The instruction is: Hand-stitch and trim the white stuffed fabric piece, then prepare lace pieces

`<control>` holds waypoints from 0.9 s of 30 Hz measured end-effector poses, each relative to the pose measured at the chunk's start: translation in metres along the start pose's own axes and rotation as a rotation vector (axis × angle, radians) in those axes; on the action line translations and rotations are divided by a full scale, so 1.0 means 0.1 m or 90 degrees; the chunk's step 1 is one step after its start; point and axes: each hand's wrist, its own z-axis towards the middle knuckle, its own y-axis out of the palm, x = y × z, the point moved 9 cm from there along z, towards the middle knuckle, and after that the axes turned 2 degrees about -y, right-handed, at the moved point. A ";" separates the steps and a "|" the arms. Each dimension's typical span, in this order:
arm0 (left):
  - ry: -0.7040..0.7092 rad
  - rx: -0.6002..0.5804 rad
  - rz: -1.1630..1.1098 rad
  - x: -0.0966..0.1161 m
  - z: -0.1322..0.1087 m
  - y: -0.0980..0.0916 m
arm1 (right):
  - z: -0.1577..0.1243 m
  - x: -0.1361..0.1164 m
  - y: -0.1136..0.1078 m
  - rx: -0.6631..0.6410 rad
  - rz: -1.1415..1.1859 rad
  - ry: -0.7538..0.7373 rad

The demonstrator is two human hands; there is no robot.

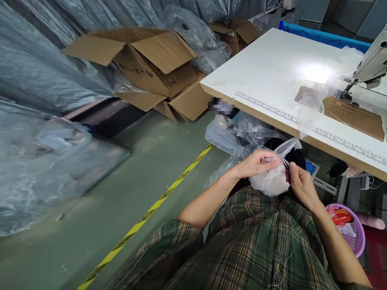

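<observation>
From the head view I'm looking down at my lap, plaid shirt [242, 245] filling the bottom of the frame. My left hand [256, 163] has its grip pressed together, pinching the top edge of a white cloth bundle [270, 181] that sits in my lap just below the edge of the bench [272, 68]. My right hand [299, 183] is right beside it, grip closed on a small dark tool [286, 164] whose tip touches the cloth between the two hands. It looks like little snips, but it's too small to be sure.

Behind the hands there's a heap of crumpled clear plastic bags [238, 135] on the floor, tucked against the bench. On the bench itself I see a printed ruler strip [272, 108] along the near edge, a flat piece of cardboard [353, 117], and a sewing machine [370, 64] at the far right with a bright light spot next to it.

Off to the left: open cardboard boxes [151, 60] stacked against big plastic-wrapped bundles, and a yellow striped tape line [151, 211] running across the green floor. A purple basket [355, 231] sits low on the right, near my right forearm.
</observation>
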 end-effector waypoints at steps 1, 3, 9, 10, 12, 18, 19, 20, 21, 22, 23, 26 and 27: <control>0.003 -0.004 0.013 -0.01 0.00 0.00 | 0.02 -0.03 0.01 -0.008 -0.012 -0.010; -0.003 -0.017 0.029 -0.03 0.00 0.01 | 0.05 -0.07 0.02 -0.013 -0.020 -0.032; -0.002 -0.027 0.029 -0.01 0.00 0.01 | 0.15 -0.07 0.06 0.026 -0.009 -0.052; 0.001 -0.028 0.022 0.00 0.01 0.02 | 0.15 -0.06 0.06 0.038 -0.009 -0.046; 0.010 -0.032 0.002 0.03 0.02 0.02 | 0.13 -0.04 0.05 0.055 -0.007 -0.038; 0.005 -0.042 -0.024 0.06 0.04 0.03 | 0.05 -0.09 0.03 0.028 -0.016 -0.057; -0.003 -0.044 -0.021 0.06 0.04 0.04 | 0.06 -0.11 0.03 0.024 -0.027 -0.062; -0.011 -0.046 -0.020 0.05 0.04 0.04 | 0.06 -0.12 0.03 0.026 -0.041 -0.064; -0.016 -0.048 -0.022 0.05 0.04 0.05 | 0.07 -0.11 0.02 0.033 -0.054 -0.059; -0.017 -0.049 -0.027 0.06 0.04 0.05 | 0.08 -0.09 0.01 0.046 -0.061 -0.050; -0.017 -0.048 -0.035 0.06 0.03 0.06 | 0.08 -0.06 -0.01 0.063 -0.057 -0.036; -0.027 -0.002 -0.081 0.04 0.01 0.04 | 0.05 0.11 -0.01 0.089 0.064 0.020; -0.040 0.026 -0.108 0.01 -0.01 0.02 | 0.02 0.18 0.03 0.083 0.132 0.040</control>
